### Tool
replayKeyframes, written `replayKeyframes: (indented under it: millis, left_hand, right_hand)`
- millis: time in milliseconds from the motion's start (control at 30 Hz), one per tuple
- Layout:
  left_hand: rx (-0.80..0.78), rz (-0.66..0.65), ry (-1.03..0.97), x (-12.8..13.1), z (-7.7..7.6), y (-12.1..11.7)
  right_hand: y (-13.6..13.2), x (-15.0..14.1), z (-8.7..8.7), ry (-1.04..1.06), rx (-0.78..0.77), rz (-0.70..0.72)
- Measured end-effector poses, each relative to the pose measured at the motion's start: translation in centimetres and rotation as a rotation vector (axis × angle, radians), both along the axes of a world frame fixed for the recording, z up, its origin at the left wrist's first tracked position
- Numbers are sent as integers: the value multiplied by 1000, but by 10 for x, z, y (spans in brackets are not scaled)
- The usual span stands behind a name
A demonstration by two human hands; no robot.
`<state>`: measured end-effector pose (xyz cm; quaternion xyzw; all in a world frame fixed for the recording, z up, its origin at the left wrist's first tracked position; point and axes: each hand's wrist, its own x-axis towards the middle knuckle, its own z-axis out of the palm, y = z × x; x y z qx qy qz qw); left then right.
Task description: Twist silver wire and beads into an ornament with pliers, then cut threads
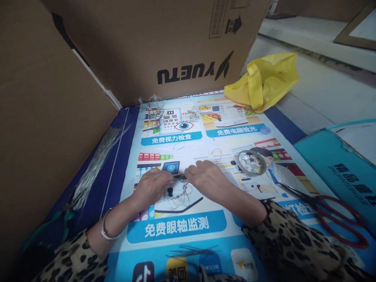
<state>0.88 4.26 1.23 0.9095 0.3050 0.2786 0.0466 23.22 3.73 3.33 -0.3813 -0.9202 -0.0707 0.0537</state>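
Note:
My left hand (152, 186) and my right hand (207, 178) meet over a printed poster (182, 227) that covers the work surface. Both pinch the ends of a small dark piece (179, 177) held between their fingertips. Under the hands lies a tangle of thin wire with small dark beads (176, 196). A silver bangle (105, 229) circles my left wrist, and both sleeves are leopard print.
A roll of clear tape (252, 161) lies right of my right hand. Red-handled scissors (331, 213) rest at the right. A bundle of thin wires (94, 166) lies along the left. Large cardboard boxes (164, 43) stand behind and left; a yellow plastic bag (264, 80) sits behind right.

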Motion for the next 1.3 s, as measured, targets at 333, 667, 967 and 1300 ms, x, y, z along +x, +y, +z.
replayKeyframes:
  millis: [333, 667, 967, 1300]
  left_hand:
    - [32, 24, 11, 0, 2, 0]
    - [-35, 36, -14, -2, -1, -1]
    - [-29, 72, -24, -1, -3, -2]
    - [-55, 121, -64, 3, 0, -5]
  right_hand:
    - [0, 0, 5, -22, -34, 10]
    - [-5, -2, 5, -42, 35, 6]
    - [-7, -4, 7, -63, 23, -7]
    - [-12, -7, 9, -95, 13, -33]
